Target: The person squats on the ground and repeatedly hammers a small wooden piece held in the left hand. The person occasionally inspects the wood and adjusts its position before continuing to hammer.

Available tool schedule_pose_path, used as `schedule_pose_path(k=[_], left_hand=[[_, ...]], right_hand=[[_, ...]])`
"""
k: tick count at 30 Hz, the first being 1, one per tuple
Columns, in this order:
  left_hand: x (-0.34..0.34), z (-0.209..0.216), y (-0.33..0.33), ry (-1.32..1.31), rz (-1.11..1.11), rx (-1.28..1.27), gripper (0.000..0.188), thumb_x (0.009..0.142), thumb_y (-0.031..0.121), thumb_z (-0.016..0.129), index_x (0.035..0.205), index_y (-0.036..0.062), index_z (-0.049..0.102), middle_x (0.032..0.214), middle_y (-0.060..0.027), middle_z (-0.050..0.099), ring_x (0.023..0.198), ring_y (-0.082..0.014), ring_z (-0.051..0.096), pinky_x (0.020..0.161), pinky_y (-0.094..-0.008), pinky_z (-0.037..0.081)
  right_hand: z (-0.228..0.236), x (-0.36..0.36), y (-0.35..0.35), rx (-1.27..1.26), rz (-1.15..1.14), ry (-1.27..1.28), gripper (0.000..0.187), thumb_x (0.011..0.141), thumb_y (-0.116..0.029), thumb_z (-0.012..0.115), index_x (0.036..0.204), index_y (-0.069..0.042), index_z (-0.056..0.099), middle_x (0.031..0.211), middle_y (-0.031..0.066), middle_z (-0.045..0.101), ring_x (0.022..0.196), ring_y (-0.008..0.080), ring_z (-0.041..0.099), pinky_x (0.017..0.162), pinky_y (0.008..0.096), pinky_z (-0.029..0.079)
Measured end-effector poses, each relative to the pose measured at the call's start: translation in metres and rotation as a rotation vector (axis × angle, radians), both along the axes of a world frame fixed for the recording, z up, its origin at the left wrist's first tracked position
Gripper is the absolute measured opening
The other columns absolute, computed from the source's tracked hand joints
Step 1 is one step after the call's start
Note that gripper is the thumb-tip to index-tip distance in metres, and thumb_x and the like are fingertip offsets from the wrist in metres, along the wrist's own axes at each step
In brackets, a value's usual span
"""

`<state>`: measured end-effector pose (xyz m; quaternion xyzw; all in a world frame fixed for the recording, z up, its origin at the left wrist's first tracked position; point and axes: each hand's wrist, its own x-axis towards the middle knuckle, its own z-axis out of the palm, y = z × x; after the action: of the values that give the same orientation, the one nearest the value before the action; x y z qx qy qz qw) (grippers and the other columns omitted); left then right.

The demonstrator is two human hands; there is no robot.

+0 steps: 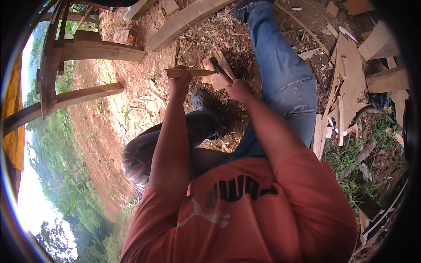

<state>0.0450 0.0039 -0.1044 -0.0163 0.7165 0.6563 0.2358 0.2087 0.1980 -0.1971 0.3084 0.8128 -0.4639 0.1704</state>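
My left hand (pixel 180 79) is closed around a slim piece of wood (pixel 198 72) that tapers to a point on its right. My right hand (pixel 240 90) grips a short hatchet (pixel 215 65) with a dark head and a brown handle. The hatchet head is beside the tapered end of the wood; whether they touch, I cannot tell. Beneath both lies a pale wooden block (pixel 216 82) on the ground, partly covered by the wood and the tool.
Wood chips (pixel 223 33) litter the soil around the block. A long curved beam (pixel 186 24) lies beyond my hands. Timber posts and beams (pixel 98 50) stand at left, before a green slope. Boards and offcuts (pixel 351 79) are piled at right. My jean-clad legs (pixel 285 74) flank the work.
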Motion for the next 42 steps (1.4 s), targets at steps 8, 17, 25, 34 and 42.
schedule_pose_path(k=[8, 17, 25, 34, 42], left_hand=[[0.003, 0.003, 0.001, -0.023, 0.015, 0.02, 0.026, 0.095, 0.001, 0.07, 0.12, 0.003, 0.064, 0.103, -0.008, 0.067, 0.084, -0.0147, 0.066, 0.072, -0.0286, 0.057], [0.001, 0.005, 0.001, -0.019, -0.04, 0.024, 0.025, 0.095, 0.001, 0.071, 0.119, 0.0022, 0.066, 0.097, -0.0058, 0.066, 0.078, -0.0117, 0.063, 0.066, -0.0268, 0.051], [-0.001, 0.002, -0.002, 0.004, -0.08, -0.052, 0.026, 0.095, 0.003, 0.072, 0.121, 0.0015, 0.067, 0.094, -0.0035, 0.065, 0.077, -0.0092, 0.061, 0.066, -0.0264, 0.049], [-0.001, 0.016, 0.008, -0.064, -0.035, -0.054, 0.035, 0.099, 0.007, 0.075, 0.133, 0.0013, 0.068, 0.126, -0.0094, 0.074, 0.103, -0.0159, 0.071, 0.079, -0.0293, 0.06], [0.004, 0.022, 0.024, -0.128, -0.015, -0.112, 0.04, 0.098, 0.008, 0.08, 0.135, 0.0031, 0.065, 0.127, -0.0131, 0.072, 0.116, -0.0239, 0.071, 0.093, -0.038, 0.063]], right_hand=[[0.003, -0.005, -0.002, 0.023, 0.039, -0.017, 0.05, 0.089, -0.04, 0.069, 0.112, 0.005, 0.076, 0.103, 0.0312, 0.076, 0.101, 0.0481, 0.074, 0.09, 0.0534, 0.059], [0.01, 0.0, 0.001, 0.024, 0.048, -0.066, 0.049, 0.09, -0.039, 0.071, 0.114, 0.003, 0.078, 0.112, 0.0305, 0.076, 0.108, 0.0469, 0.073, 0.097, 0.0532, 0.059], [0.003, 0.002, -0.002, 0.056, 0.013, 0.017, 0.049, 0.088, -0.039, 0.072, 0.111, 0.004, 0.077, 0.104, 0.0312, 0.076, 0.102, 0.0481, 0.074, 0.092, 0.0541, 0.059], [-0.01, 0.004, 0.0, 0.02, -0.02, 0.001, 0.048, 0.088, -0.04, 0.071, 0.108, 0.003, 0.077, 0.101, 0.0302, 0.076, 0.1, 0.0477, 0.074, 0.089, 0.0548, 0.059], [-0.001, 0.0, 0.004, 0.004, -0.059, 0.055, 0.05, 0.089, -0.039, 0.07, 0.11, 0.006, 0.077, 0.102, 0.0315, 0.076, 0.102, 0.0492, 0.074, 0.091, 0.055, 0.059]])
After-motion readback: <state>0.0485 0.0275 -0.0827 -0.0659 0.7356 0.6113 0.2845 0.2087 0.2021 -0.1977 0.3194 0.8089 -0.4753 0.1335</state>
